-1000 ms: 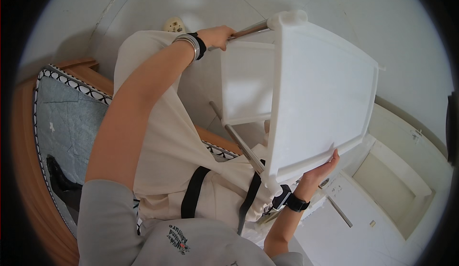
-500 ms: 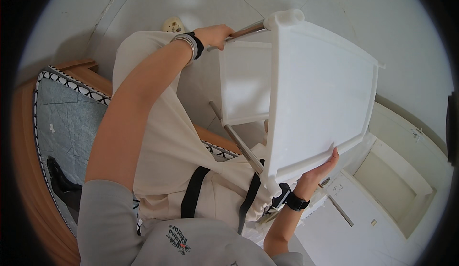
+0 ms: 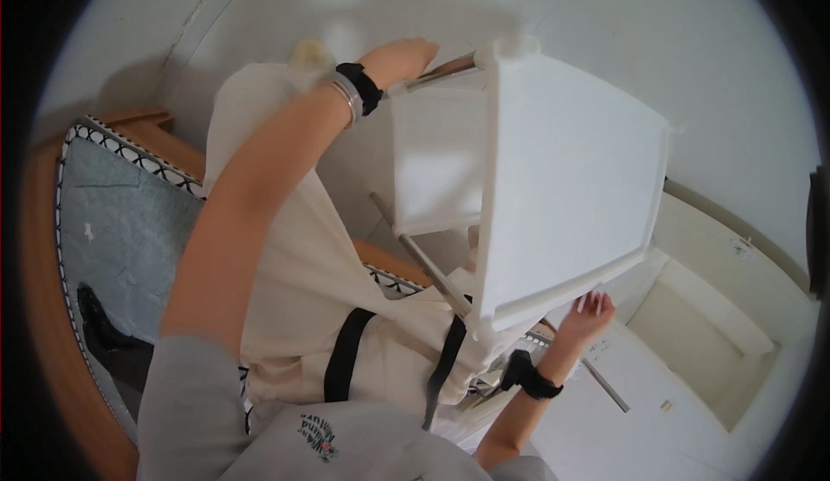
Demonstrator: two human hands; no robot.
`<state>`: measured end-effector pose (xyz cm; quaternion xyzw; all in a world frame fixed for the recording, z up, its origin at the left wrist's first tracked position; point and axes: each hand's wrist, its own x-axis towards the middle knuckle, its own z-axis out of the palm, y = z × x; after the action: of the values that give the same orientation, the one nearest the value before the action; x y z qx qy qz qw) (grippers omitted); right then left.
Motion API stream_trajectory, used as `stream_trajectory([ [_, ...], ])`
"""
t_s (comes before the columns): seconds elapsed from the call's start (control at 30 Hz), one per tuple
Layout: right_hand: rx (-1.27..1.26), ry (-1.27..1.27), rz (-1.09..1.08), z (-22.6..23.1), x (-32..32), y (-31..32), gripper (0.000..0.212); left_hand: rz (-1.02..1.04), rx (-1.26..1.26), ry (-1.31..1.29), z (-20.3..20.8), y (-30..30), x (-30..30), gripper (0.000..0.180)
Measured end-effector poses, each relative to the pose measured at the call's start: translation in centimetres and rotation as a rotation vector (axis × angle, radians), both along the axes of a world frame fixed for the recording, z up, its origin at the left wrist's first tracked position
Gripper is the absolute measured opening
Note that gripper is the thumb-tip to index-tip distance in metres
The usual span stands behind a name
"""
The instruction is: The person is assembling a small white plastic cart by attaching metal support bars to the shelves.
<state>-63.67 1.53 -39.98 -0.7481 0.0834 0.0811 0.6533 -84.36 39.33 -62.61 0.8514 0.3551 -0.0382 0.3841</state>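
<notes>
A rack of white plastic shelf panels joined by metal tubes stands tilted in front of my lap. Its large white panel (image 3: 575, 178) faces me, and a second panel (image 3: 439, 157) sits farther back on the left. My left hand (image 3: 402, 59) lies against the upper metal tube (image 3: 450, 69); its fingertips are turned away, so its grip is unclear. Below the large panel's lower edge, my right hand (image 3: 592, 317) has its fingers bent and apart, holding nothing that I can see. A lower metal tube (image 3: 432, 273) runs into the corner joint (image 3: 486, 340) near my lap.
A loose metal tube (image 3: 605, 386) lies to the right on a white surface. Beyond it is a cream open box or drawer (image 3: 705, 334). On the left is a wooden-framed seat with a grey-blue cushion (image 3: 130, 222); a black shoe (image 3: 104, 321) shows there.
My right hand has come off the large panel's lower edge and moved slightly down. The rack has shifted a little left. My left hand has moved slightly up and right along the upper tube.
</notes>
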Motion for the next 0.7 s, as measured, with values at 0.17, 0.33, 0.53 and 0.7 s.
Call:
stream_trajectory([
  [0.17,-0.026,-0.394,0.35,8.3,1.3,2.5,0.007,0.35,0.035,-0.212,8.1,2.3,0.6,0.037],
  [0.33,-0.375,-0.71,0.887,12.3,-2.6,12.2,0.009,0.831,-0.038,-0.463,10.6,-1.3,0.0,0.038],
  [0.53,-0.591,-0.831,1.389,7.2,-6.4,21.4,0.021,0.897,-0.146,-0.166,4.0,-7.8,0.7,0.037],
  [0.7,-0.53,-0.915,1.503,3.2,-8.3,26.0,0.03,0.872,-0.263,-0.055,-3.8,-11.1,-0.6,0.04],
])
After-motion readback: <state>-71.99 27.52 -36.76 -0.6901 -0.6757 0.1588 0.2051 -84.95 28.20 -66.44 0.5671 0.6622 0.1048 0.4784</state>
